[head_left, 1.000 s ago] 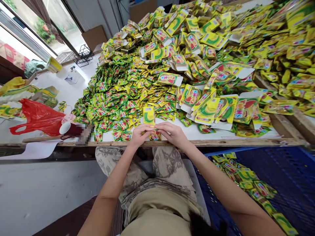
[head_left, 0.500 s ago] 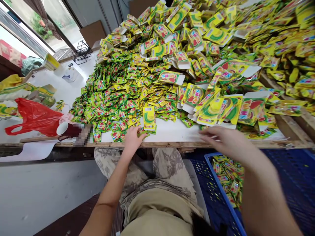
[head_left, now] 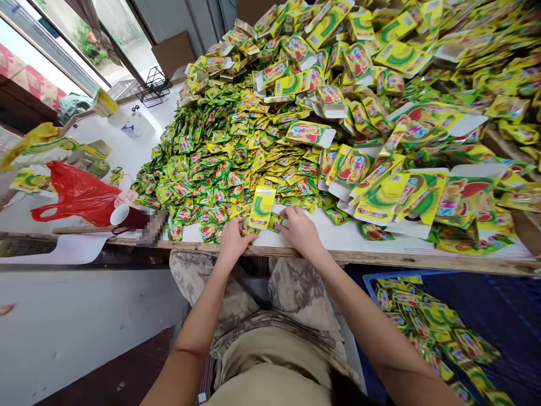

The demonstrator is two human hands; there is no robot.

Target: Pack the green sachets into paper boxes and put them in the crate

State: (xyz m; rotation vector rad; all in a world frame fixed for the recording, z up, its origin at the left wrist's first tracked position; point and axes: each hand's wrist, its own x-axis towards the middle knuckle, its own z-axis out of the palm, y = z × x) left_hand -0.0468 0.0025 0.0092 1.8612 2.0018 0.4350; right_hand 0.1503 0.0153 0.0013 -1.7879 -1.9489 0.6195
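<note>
Two hands to one yellow box [head_left: 262, 207]: keeps left hand [head_left: 231, 239] half curled by a small green packet [head_left: 250, 230] at the box's lower left, hold impossible to tell, and pinches a second green packet [head_left: 275, 221] in right hand [head_left: 302, 232], thumb and fingers nearly together. Shows a green curved fruit on the box's face, red lettering at its near end, slightly askew before the heaped packets [head_left: 190, 169]. Has right hand back beside the box, away from the loose cartons [head_left: 380, 197] reached toward half a second ago.
</note>
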